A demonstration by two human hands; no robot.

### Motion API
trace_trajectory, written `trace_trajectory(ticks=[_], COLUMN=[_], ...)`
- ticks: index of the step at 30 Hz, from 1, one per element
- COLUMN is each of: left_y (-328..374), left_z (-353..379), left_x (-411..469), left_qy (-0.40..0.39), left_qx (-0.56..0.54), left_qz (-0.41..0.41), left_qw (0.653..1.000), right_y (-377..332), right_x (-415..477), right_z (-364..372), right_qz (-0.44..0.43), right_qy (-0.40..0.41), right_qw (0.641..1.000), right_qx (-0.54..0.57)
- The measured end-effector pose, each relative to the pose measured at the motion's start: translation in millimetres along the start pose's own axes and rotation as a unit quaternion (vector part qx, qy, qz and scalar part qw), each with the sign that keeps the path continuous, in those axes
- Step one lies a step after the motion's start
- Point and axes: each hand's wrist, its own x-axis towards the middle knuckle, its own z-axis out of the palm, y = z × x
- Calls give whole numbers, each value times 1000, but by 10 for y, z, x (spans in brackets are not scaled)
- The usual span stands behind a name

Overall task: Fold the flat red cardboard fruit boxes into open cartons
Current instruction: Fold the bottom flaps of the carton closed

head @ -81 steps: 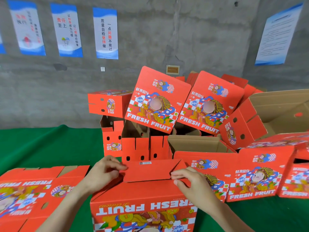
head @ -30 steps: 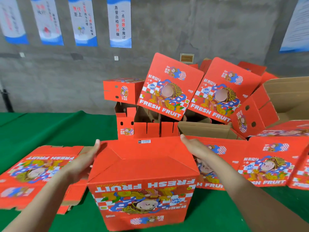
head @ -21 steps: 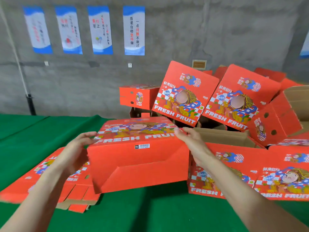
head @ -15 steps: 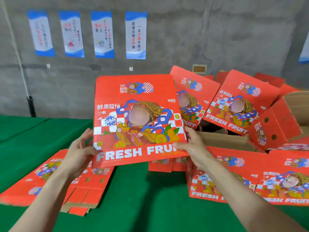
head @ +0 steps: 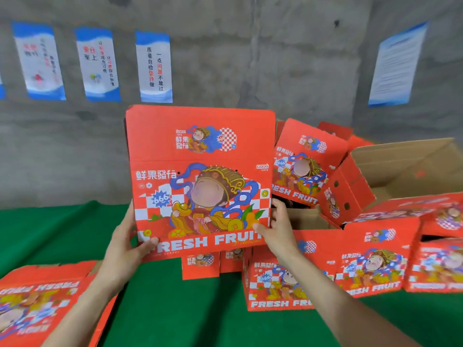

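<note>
Red cardboard sits between both hands: the left hand point(head: 125, 246) and the right hand point(head: 278, 231) grip the fruit carton point(head: 200, 184) at its lower corners. Their thumbs are on the printed face and their fingers wrap the side edges, tips hidden behind. The carton is held upright above the green counter point(head: 175, 309) with its front to the camera, so its inside is unseen. Flat boxes point(head: 37, 296) lie at the lower left, blurred and cut off. Folded cartons point(head: 370, 266) crowd the right, with an open carton point(head: 406, 166) behind them showing brown board. Blurred posters point(head: 154, 66) hang on the concrete wall point(head: 275, 71).
</note>
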Motion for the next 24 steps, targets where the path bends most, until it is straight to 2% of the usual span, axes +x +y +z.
trace_trajectory(ticks=[7,13,16,19,24], left_y=[9,-43,-67,-124,-277], left_z=[982,1696,2000,2229,2346], left_x=[493,853,1036,1109,1106], left_qy=[-44,-73,-143,-186,-174], left_qx=[36,32,44,54,16], left_qz=[38,33,10,-29,-58], left_qw=[998,996,989,981,983], right_y=[149,196,211,274,396], right_x=[386,781,940,1064,1262], right_z=[-663,-1092,-1075,-935,-796], right_qz=[7,-14,-42,-121,-116], right_qy=[113,172,199,173,129], right_qw=[992,969,940,901,894], right_qx=[-53,-175,-276,-378,-413])
